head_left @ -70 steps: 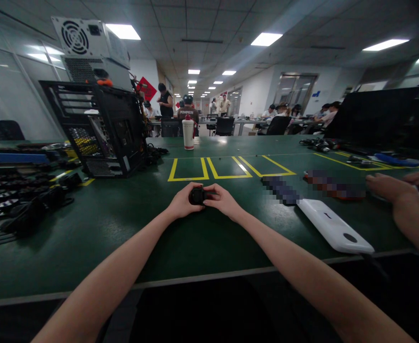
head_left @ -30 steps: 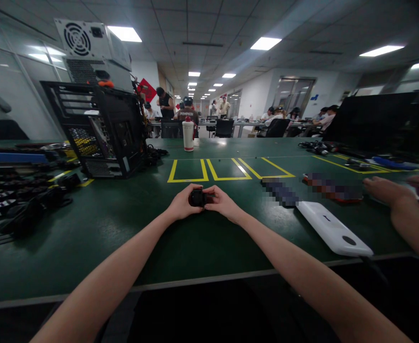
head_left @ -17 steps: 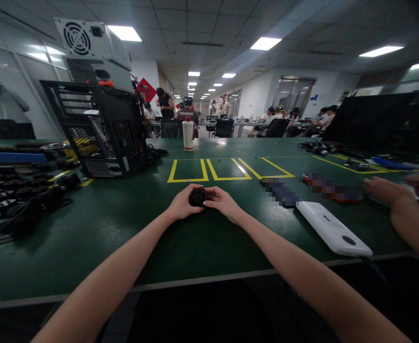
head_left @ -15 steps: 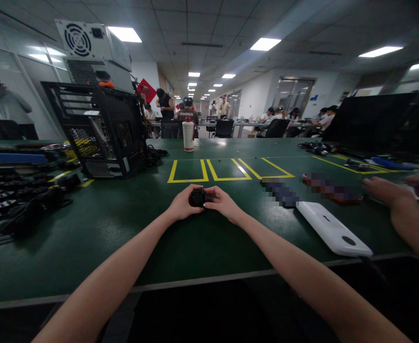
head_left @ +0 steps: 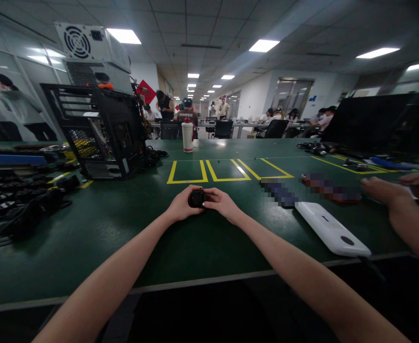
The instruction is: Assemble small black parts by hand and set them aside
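A small black, boxy object is held between my two hands, just above or on the green table; I cannot make out its kind. My left hand wraps round its left side, thumb toward me. From the right, my right hand grips its edge with closed fingers and thumb. To the right of my hands lie a dark phone-like slab, blurred out, and a white slab-shaped device with a dark round spot.
An open black computer case with a power supply on top stands left. Black cables and parts lie beside it. Yellow tape outlines and a white cup are ahead. At right are a co-worker's hands and an orange-edged device.
My hands and the black object stay almost in place. The view has shifted very slightly. At far left, the standing person has moved a little to the right.
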Motion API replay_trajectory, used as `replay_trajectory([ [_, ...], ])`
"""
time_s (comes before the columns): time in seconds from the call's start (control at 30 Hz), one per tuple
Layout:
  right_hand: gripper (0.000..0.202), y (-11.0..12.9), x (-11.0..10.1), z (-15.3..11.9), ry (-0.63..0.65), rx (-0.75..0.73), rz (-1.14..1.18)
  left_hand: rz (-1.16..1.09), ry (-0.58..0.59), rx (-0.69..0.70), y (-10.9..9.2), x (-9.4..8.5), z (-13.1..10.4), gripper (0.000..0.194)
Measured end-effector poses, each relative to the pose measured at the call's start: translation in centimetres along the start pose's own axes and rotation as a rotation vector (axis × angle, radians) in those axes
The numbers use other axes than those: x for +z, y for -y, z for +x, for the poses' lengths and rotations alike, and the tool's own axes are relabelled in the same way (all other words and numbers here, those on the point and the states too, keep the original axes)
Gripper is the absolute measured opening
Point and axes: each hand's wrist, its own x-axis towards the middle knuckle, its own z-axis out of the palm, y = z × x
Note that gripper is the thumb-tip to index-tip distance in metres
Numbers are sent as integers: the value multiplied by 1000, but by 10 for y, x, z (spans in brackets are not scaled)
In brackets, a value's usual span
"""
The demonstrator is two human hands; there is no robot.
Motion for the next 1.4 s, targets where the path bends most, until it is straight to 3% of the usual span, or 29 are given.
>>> replay_trajectory([
  [0.3, 28, 7, 1, -3, -44, -49, -120, -13, -2, 2, 0, 0, 0, 61],
  [0.5, 47, 0, 0, 0, -28, 23, 45, -7, -19, 0, 1, 2, 0, 59],
  [0.67, 45, 1, -1, -2, 4, -2, -21, -8, -11, -10, 1, 2, 1, 61],
  [0.9, 28, 5, 1, -2, -67, -8, -102, 4, 0, 2, 2, 1, 1, 61],
  [1.17, 42, 3, 0, -1, -13, 18, 6, -2, -6, 17, 4, 1, 1, 60],
  [1.4, 33, 5, 0, -2, -43, -11, -95, 5, 2, 17, 3, 0, 1, 61],
])
